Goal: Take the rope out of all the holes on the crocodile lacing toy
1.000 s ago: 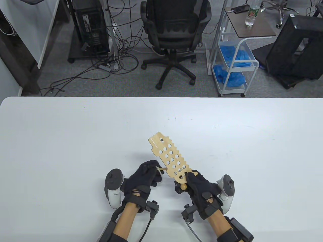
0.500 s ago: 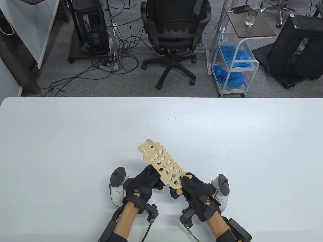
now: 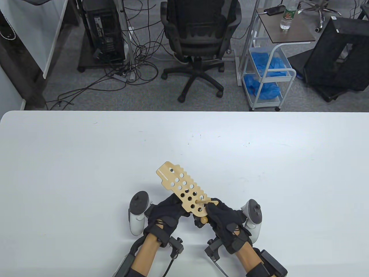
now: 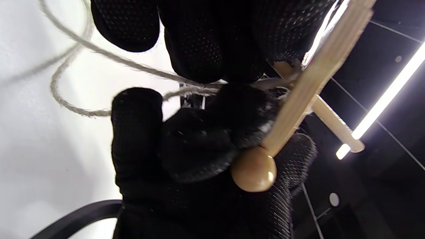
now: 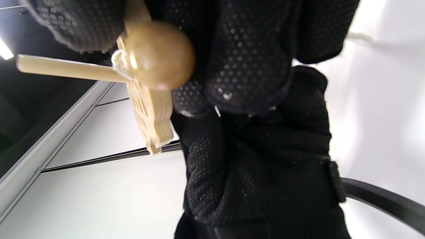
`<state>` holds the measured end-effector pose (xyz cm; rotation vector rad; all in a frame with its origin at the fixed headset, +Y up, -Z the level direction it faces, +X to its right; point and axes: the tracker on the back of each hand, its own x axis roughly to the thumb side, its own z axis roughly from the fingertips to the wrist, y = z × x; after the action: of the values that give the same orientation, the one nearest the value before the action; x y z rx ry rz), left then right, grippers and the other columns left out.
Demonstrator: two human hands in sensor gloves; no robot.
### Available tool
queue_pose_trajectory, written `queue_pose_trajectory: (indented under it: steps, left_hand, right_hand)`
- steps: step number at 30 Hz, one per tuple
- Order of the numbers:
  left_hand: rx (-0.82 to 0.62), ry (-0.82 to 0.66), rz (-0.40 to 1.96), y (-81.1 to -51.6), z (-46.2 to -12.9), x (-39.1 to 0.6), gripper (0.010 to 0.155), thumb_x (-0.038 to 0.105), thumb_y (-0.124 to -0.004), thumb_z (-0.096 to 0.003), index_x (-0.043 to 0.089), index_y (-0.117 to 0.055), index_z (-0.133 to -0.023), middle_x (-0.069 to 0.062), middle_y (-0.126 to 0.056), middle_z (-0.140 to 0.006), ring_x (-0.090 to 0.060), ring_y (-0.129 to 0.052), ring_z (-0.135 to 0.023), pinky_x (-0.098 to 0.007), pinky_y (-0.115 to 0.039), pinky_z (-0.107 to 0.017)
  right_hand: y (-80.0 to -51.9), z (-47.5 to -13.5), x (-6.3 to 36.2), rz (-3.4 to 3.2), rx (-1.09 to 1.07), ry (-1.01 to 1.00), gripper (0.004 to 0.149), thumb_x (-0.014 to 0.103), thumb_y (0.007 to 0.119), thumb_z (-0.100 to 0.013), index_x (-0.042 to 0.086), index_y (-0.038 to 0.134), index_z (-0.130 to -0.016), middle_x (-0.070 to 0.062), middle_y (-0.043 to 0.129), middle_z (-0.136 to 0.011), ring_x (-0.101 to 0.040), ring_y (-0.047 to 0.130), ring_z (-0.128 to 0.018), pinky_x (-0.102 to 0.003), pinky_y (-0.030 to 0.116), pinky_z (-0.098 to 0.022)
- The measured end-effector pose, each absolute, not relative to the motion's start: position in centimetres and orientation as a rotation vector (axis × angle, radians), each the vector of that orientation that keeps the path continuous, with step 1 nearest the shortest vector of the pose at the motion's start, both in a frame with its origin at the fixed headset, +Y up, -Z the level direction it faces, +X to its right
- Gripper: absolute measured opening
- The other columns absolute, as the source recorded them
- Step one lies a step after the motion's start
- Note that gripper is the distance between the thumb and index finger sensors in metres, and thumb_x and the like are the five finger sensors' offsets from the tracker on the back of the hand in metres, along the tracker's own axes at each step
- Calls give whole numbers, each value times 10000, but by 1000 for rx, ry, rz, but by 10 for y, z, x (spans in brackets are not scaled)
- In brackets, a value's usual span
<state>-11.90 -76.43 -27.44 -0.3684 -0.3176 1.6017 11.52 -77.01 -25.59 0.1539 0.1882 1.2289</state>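
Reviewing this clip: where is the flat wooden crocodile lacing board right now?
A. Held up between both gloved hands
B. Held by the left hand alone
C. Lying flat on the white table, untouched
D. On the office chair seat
A: the flat wooden crocodile lacing board is gripped at its near end by the left hand and right hand.

Both gloved hands are sitting close together, forearms angling in toward each other. The left hand [image 3: 168, 210] is reaching under the crocodile board [image 3: 184, 190] with its fingers [image 4: 199, 49] curled, pinching the rope [image 4: 99, 56] there. The right hand [image 3: 223, 216] is gripping the board's near end, thumb on top, fingers wrapping underneath.
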Motion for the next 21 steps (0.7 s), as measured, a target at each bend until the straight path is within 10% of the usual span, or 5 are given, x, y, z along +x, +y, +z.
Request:
queue_pose_trajectory:
  steps: [21]
  left_hand:
    - [-435, -426, 1698, -763, -274, -116, 634, 527, -619, -563, 385, -457, -1160, 29, -787, -1105, -250, -772, -959, -573, -669, -696]
  right_hand:
    - [-771, -258, 127, 1297, 99, 122, 456, 388, 836, -393, 102, 814, -747, -153, 986, -616, -331, 999, -432, -617, 733, -509]
